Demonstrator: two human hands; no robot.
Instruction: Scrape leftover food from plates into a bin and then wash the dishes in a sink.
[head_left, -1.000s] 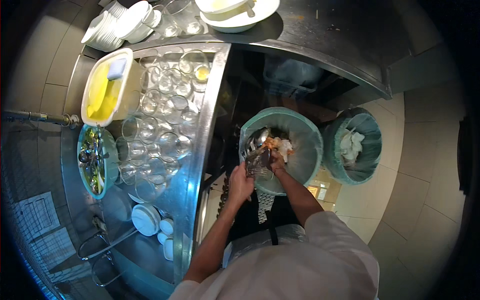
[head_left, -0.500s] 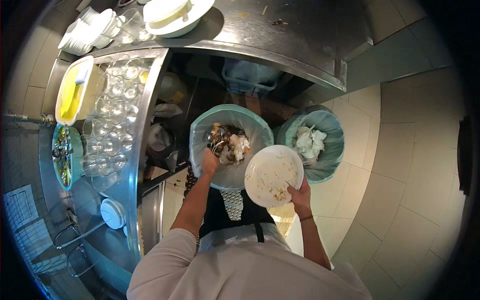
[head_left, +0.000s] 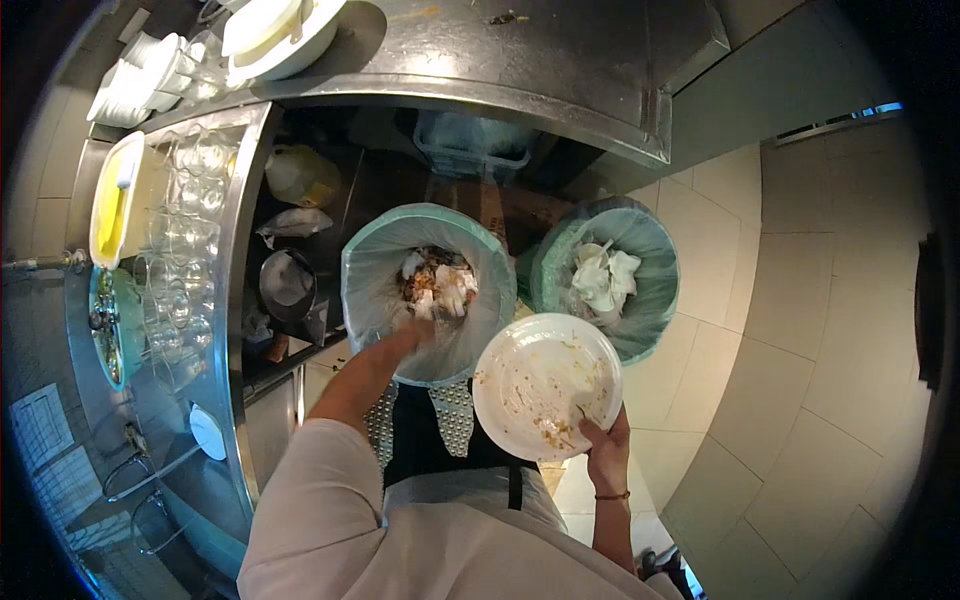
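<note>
My right hand [head_left: 606,452] grips the near right rim of a round white plate [head_left: 545,375], thumb on top. Bits of food and smears cover the plate, which is tilted toward me. My left hand [head_left: 418,333] reaches down into the left bin [head_left: 360,265], a round bin lined with a clear bag. That hand is blurred by motion and its fingers do not show clearly, so what it holds, if anything, cannot be made out. Dark food scraps and crumpled white tissues [head_left: 450,288] lie in the bin, just beyond its fingers.
A second lined bin [head_left: 660,300] to the right holds white tissues [head_left: 605,278]. On the left steel counter stand several glasses [head_left: 180,290], a tub with yellow contents [head_left: 112,215] and a green basin of cutlery [head_left: 122,330]. White bowls [head_left: 290,50] sit on the far counter.
My left hand has gone lower into the bin; the shiny metal utensil seen at it earlier no longer shows there. The plate has come slightly nearer me. The whole view has shifted.
</note>
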